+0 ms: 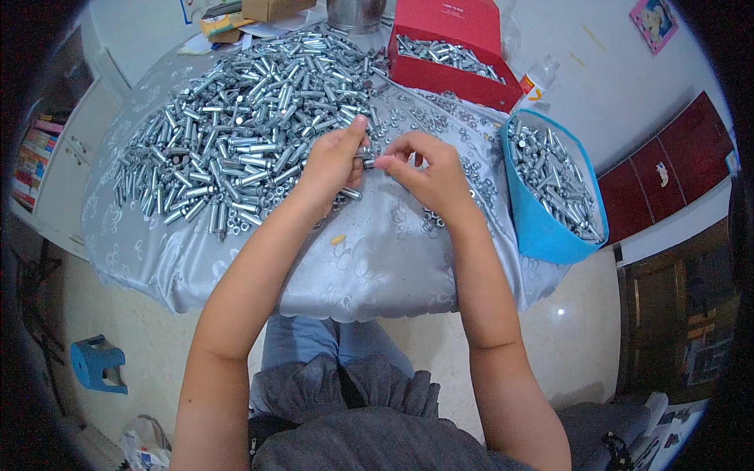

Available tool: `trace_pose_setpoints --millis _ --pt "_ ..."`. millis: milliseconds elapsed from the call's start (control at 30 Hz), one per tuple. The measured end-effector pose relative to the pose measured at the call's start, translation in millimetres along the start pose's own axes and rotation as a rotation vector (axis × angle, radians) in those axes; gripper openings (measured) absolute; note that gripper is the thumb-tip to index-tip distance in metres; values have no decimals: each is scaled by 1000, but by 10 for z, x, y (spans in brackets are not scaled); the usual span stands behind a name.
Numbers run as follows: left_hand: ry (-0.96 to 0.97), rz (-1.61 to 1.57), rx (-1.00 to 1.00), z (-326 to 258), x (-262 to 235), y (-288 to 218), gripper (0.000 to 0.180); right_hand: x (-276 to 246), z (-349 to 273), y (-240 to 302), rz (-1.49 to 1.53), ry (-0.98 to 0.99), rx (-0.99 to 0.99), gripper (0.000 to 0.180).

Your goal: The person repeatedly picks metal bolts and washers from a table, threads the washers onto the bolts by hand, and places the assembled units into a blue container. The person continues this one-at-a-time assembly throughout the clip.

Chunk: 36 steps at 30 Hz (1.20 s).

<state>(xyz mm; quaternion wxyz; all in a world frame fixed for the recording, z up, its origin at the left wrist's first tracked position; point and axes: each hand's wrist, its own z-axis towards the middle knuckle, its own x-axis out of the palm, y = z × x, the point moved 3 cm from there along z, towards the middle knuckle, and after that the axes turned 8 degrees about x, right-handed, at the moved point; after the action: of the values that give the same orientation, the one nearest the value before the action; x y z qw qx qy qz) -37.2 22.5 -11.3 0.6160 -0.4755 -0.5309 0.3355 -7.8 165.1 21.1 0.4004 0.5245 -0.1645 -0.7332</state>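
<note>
A silvery metal expansion bolt (369, 159) lies between my two hands, over the near right side of a big pile of similar bolts (243, 129). My left hand (328, 166) is closed around it, thumb up along the top. From the right, my right hand (433, 177) pinches its end between thumb and forefinger. Whether a small nut or washer sits in that pinch is hidden by the fingertips. Loose nuts (479, 182) are scattered on the cloth beyond and beside my right hand. A few more bolts lie just under my left wrist.
A shiny silver tablecloth (369, 279) covers the round table. An open red box (448, 85) of metal parts stands at the far right, near a plastic bottle (540, 78). A blue fabric bin (554, 239) full of bolts sits at the right edge. A blue stool (98, 363) stands on the floor, left.
</note>
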Motion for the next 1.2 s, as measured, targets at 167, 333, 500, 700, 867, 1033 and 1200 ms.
trace_pose_setpoints --millis 167,333,500,700,867,1033,1200 --pt "41 -4 4 35 -35 23 38 -23 10 131 57 -111 -88 27" --pt "42 49 -22 22 -17 28 39 21 16 41 -30 -50 -162 25" --pt "16 138 4 -14 16 -1 39 -22 -16 16 -82 21 44 21" --pt "49 154 8 -27 11 -24 44 39 -3 112 53 -46 -179 21" --pt "55 250 49 -16 9 -3 44 45 -7 121 -2 24 -112 19" --pt "142 207 129 -7 5 31 41 107 -1 94 -28 58 -91 25" --pt "2 397 722 41 16 35 39 282 -30 1 300 205 221 39"
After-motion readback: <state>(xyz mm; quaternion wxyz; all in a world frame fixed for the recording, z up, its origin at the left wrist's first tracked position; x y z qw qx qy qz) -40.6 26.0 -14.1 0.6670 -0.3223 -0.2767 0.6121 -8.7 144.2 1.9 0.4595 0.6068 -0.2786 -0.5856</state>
